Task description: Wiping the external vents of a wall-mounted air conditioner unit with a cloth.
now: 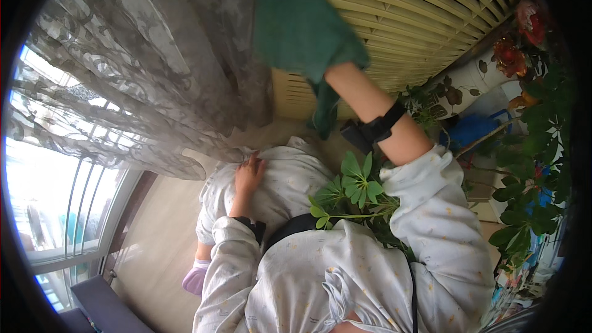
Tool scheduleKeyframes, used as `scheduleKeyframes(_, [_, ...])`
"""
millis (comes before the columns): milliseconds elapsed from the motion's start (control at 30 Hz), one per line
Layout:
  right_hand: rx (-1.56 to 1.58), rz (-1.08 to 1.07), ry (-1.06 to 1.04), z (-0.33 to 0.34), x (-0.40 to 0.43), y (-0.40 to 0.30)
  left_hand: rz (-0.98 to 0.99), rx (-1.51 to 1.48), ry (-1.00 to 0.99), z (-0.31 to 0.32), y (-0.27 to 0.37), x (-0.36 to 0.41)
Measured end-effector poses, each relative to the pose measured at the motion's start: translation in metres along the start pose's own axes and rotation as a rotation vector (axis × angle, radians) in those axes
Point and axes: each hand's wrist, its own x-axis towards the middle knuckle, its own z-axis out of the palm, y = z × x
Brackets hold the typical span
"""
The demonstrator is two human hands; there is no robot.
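A green cloth (305, 30) covers my right hand (323, 58), whose fingers are hidden beneath it. The cloth lies over the left part of a cream slatted panel (407, 23), and one end of it hangs down below the wrist. My forearm wears a black strap with a small box. Lower left, my left hand (249, 173) rests palm down with fingers apart on my knee in patterned white trousers (291, 175), close to the hem of a sheer grey curtain (185, 115).
A leafy potted plant (358, 185) stands between my body and right arm. More foliage, red artificial flowers (508, 58) and a blue container (471, 129) are at the right. A barred window (69, 194) and a grey padded piece of furniture (106, 305) are at the left.
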Motion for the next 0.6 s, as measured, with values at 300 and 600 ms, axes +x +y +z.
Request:
scheduleKeyframes(300, [0.344,0.103,-0.009,0.061,-0.115,-0.046,0.004,-0.049,-0.017,0.001,0.007,0.006])
scheduleKeyframes(600, [0.522,0.285,0.196,-0.012,-0.064,-0.01,0.02,-0.005,-0.045,-0.002,0.011,0.009])
